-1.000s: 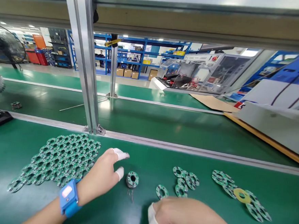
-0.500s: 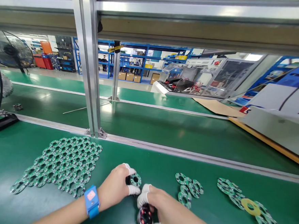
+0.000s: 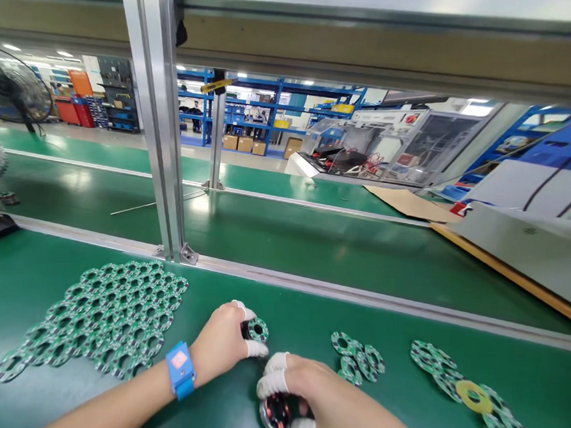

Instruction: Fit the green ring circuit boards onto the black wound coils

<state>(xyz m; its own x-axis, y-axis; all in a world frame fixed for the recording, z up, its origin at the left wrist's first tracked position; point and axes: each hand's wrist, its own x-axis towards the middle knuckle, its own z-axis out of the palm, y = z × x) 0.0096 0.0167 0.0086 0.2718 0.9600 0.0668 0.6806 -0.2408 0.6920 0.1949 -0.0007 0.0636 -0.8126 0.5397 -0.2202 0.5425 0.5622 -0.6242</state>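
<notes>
Between the thumb and index finger of my left hand [image 3: 231,333] is a green ring-shaped circuit board [image 3: 258,330], with something dark behind it. White finger cots cover the fingertips, and a blue wrist strap [image 3: 180,367] is on that wrist. Closer to me, my right hand [image 3: 305,395] curls around a round motor stator [image 3: 276,413] with a metallic rim and reddish copper windings. Its fingers wear white cots too. The two hands are close but apart. Many more ring boards [image 3: 107,319] lie flat in a sheet left of my left hand.
Right of my hands lies a small cluster of ring boards [image 3: 361,357]. Farther right is another group [image 3: 443,368] with a yellow ring [image 3: 474,397] on it. A metal post [image 3: 150,120] rises from the bench behind my left hand. A fan [image 3: 15,84] stands at far left.
The view has shifted slightly, moving the bench items left in the picture. My right hand's fingers have changed position a little around the stator. My left hand still holds the ring board.
</notes>
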